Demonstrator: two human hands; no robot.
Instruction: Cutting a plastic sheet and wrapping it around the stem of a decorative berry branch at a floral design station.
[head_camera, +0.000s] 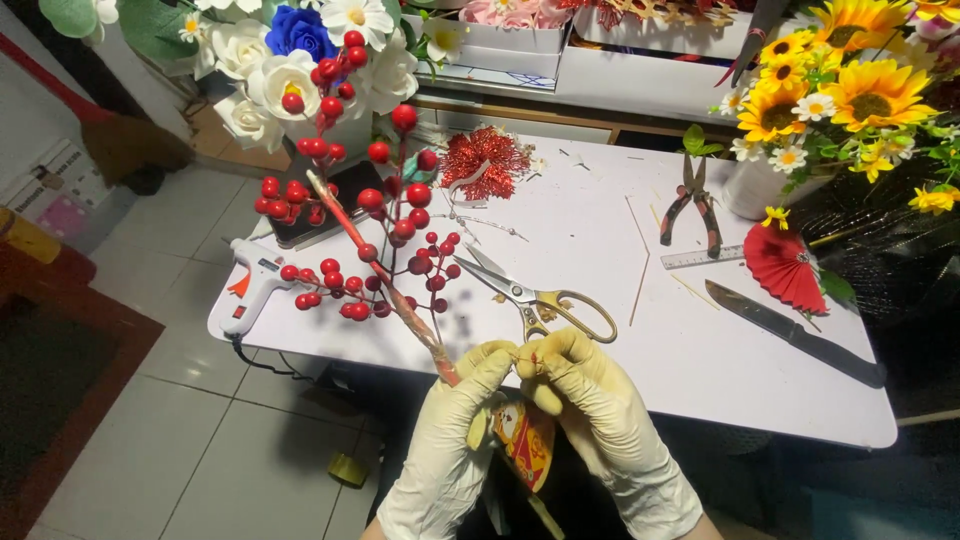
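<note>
A: Where do we have the berry branch (375, 255)?

B: Our left hand (450, 440) grips its wrapped lower stem, fingers (480, 365) closed round it just off the table (600, 260) edge. Our right hand (590, 410) sits right beside it, thumb and forefinger pinched at the same spot, on something thin we cannot make out.

A: And which way does the branch run from there?

B: Its long axis slants up and to the left, away from us, over the table, with the berries at the far end. So the stem end is the near end, and both hands meet at it; the left has the firmer hold.

A: What lies below the hands?

B: A red and gold printed piece (525, 440), partly hidden between our wrists.

A: Measured from the branch, what else is about?

B: The scissors (535, 295) lie just right of the stem. The glue gun (252, 285) is to the left, under the lowest berries. Farther right we have a thin stick (641, 270), pliers (692, 205), a ruler (700, 258), a red paper fan (785, 265) and a knife (800, 335). Behind the berries lies a red glitter flower (485, 160), and beyond that white and blue flowers (290, 60).
</note>
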